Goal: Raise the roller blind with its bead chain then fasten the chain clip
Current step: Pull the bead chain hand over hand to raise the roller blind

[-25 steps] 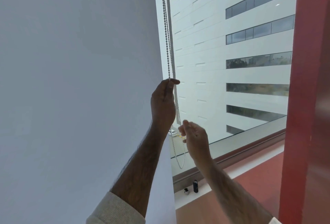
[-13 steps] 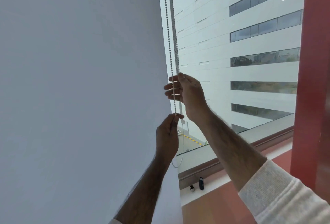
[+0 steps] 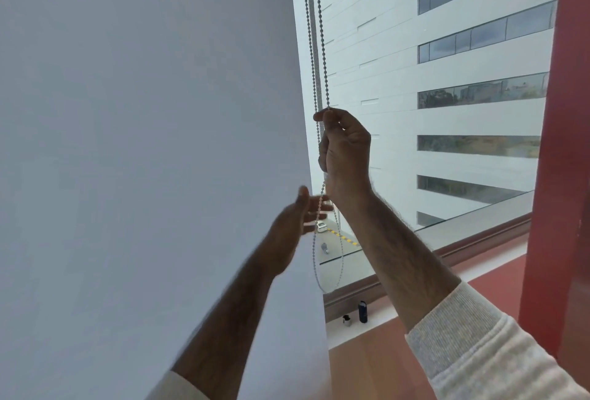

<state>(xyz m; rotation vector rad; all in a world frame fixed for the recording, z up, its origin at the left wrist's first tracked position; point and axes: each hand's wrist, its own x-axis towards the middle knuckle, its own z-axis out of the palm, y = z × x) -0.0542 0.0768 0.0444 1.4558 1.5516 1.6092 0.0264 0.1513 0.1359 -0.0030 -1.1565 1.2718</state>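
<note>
A white roller blind (image 3: 143,144) fills the left half of the view and hangs down past the bottom of the frame. The bead chain (image 3: 319,32) runs down along its right edge in two strands and ends in a loop (image 3: 329,272) above the sill. My right hand (image 3: 346,150) is closed around the chain, thumb and fingers pinched on it at the top. My left hand (image 3: 293,224) is lower, blurred, fingers spread, beside the chain and not gripping it. No chain clip is visible.
A window pane (image 3: 431,112) shows a white building outside. A red pillar (image 3: 562,144) stands at the right. On the white sill (image 3: 360,332) sit a dark small bottle (image 3: 362,312) and a tiny object (image 3: 347,320).
My left hand let go of the chain and opened, staying low. My right hand closed on the chain, where its fingers were spread half a second ago.
</note>
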